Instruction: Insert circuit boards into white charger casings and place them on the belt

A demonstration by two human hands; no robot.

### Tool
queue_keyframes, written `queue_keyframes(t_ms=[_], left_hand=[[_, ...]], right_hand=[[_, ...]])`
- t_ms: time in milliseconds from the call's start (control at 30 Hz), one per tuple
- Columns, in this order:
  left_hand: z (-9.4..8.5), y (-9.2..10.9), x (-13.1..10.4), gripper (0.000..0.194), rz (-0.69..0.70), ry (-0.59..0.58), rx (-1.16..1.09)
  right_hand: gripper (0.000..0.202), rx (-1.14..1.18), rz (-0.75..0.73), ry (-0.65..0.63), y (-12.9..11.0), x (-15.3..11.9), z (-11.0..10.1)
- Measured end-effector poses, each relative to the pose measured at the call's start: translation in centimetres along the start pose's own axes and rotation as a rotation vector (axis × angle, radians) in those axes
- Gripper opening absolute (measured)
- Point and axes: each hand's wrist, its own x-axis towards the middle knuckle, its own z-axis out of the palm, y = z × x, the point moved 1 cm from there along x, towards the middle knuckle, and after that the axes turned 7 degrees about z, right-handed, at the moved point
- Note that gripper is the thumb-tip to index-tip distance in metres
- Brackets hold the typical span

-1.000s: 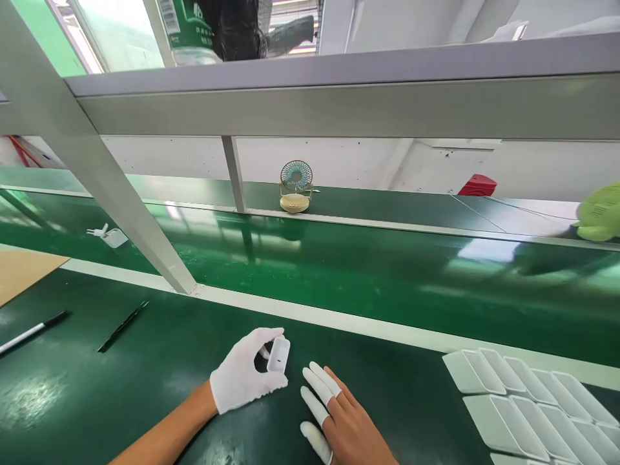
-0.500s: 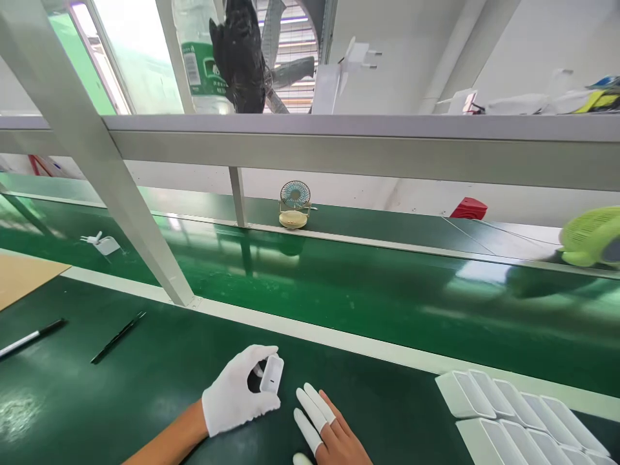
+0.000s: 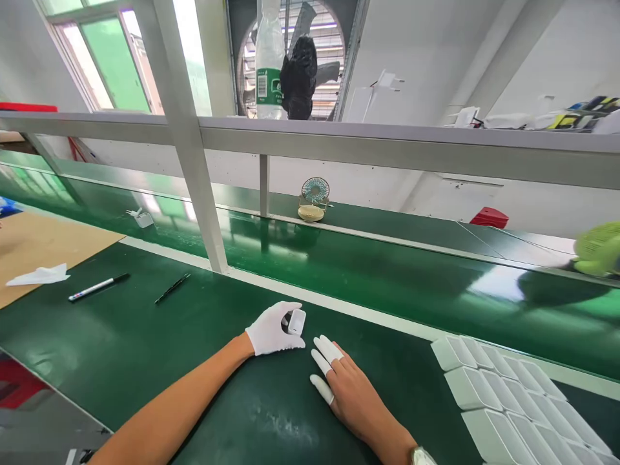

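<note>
My left hand [image 3: 275,328], in a white glove, grips a small white plastic case [image 3: 296,321] between thumb and fingers above the green work surface. Just right of it, my right hand [image 3: 341,371] reaches forward with white covers on several fingertips. Its fingers are extended and nothing is in them. Rows of white open trays [image 3: 504,374] stand at the right edge of the surface.
A marker [image 3: 99,288] and black tweezers [image 3: 172,289] lie to the left, near brown board [image 3: 92,239]. A metal post [image 3: 194,148] rises from the far edge. Beyond runs a green conveyor belt [image 3: 358,271] with a white plug adapter [image 3: 141,218] on it.
The view has shifted left and back, showing more of both forearms and more trays. The case remains in my left hand, and my right hand stays beside it with fingers extended.
</note>
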Motion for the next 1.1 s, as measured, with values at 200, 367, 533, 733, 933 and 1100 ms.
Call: queue_keyframes(t_ms=[200, 367, 533, 733, 933, 1100], left_hand=[[-0.2, 0.2, -0.4, 0.072, 0.044, 0.003, -0.006], [0.1, -0.2, -0.8, 0.066, 0.253, 0.099, 0.095], [0.8, -0.4, -1.2, 0.065, 0.453, 0.123, 0.117], [1.3, 0.4, -1.5, 0.065, 0.474, 0.083, 0.113], [1.4, 0.7, -1.5, 0.066, 0.358, 0.048, 0.137], [1.7, 0.7, -1.6, 0.067, 0.292, 0.070, 0.144]], right_hand=[[0.037, 0.023, 0.042, -0.113, -0.1, 0.1, -0.7], [0.035, 0.103, 0.054, -0.070, -0.2, -0.1, -0.6], [0.026, 0.132, -0.043, -0.004, -0.4, -0.3, -0.5], [0.028, 0.176, -0.138, -0.005, -0.6, -0.6, -0.6], [0.028, 0.190, -0.120, -0.037, -0.6, -0.7, -0.4], [0.033, 0.220, -0.126, -0.052, -0.4, -0.8, -0.3]])
